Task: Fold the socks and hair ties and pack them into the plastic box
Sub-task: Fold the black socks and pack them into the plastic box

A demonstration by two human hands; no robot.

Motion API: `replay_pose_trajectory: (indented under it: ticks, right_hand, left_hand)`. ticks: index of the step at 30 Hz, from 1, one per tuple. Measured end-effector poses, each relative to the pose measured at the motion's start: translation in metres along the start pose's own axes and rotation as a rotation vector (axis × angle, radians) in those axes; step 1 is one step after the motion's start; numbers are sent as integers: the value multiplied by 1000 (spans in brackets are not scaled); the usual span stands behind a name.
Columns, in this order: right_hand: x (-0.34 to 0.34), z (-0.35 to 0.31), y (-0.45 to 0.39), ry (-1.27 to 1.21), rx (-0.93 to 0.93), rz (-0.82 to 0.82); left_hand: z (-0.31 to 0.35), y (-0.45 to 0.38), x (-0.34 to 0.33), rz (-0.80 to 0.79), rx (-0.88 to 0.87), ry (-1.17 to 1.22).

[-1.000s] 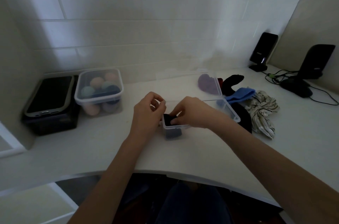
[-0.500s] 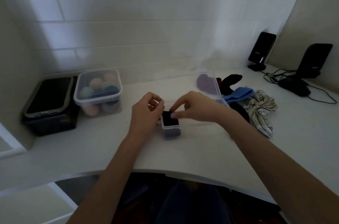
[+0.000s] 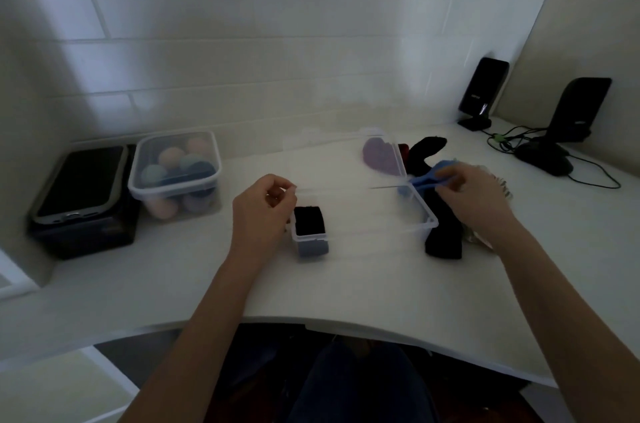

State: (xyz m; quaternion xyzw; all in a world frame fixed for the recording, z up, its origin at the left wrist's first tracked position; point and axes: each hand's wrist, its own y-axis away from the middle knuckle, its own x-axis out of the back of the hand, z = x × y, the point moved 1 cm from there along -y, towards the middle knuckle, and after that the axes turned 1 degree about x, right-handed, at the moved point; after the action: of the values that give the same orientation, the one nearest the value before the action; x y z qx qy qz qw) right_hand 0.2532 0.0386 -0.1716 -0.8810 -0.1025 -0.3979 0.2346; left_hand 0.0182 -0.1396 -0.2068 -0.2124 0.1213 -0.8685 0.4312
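**A:** Where was the plastic box [image 3: 420, 211] at that moment?

**B:** Open, in the middle of the desk [image 3: 346, 284], a little toward the right. It was clear and hard to trace. A folded dark piece [image 3: 309, 221] stood packed at its left end, and a purple item [image 3: 381, 156] showed at the back right, though I could not tell whether that lay inside the box or behind it.

**A:** And the hands?

**B:** The left hand [image 3: 261, 211] was loosely curled just beside the box's left end; whether it pinched the rim I cannot tell. The right hand [image 3: 474, 197] was closed on a blue sock [image 3: 434, 173], pinching it at the box's right edge, above the loose pile: black socks [image 3: 440, 232] and a striped scrunchie [image 3: 502, 185].

**A:** How would the blue piece handle?

**B:** Light and limp, I judged. It would sag from a single pinch and not hold a fold unaided. Better to take it at both ends, fold it flat on the desk, then press it in beside the dark piece. The box looked light too, so a steadying hand seemed wise.
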Motion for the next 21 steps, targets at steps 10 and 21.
replay_pose_trajectory:
  ticks: [10, 21]
  right_hand:
    - [-12, -3, 9, 230, -29, -220]
    - [-9, -11, 11, 87, -29, -156]
  left_hand:
    - [-2, -3, 5, 41, 48, 45]
    - [3, 0, 6, -20, 4, -37]
